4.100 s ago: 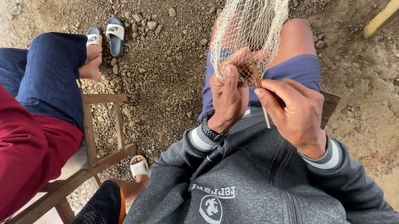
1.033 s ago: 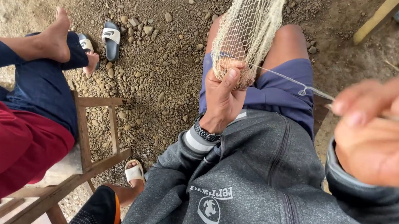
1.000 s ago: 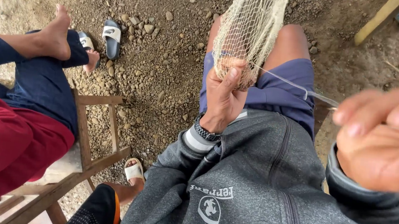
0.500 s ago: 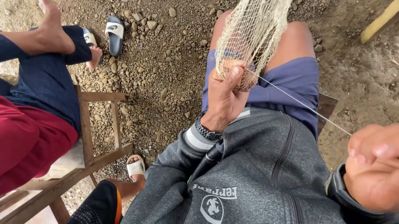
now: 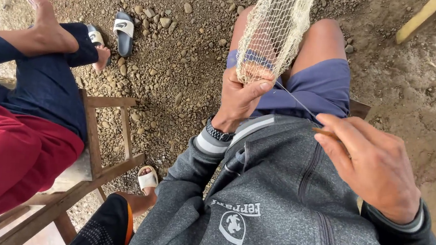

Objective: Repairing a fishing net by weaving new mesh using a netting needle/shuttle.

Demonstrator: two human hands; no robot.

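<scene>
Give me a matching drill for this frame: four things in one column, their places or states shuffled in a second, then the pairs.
Things:
1. left hand
2. right hand
3. net
4. sandal

Places or states:
A. lying on the gravel near the seated person's foot
B. pinching the net's lower edge
C. hanging down over the bare knees
D. drawn back over the grey jacket, holding a thin tool with the thread running taut to the net

Pairs: 1-B, 2-D, 3-C, 4-A

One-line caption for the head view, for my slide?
Left hand pinches the net's lower edge; right hand draws thin twine taut.
</scene>
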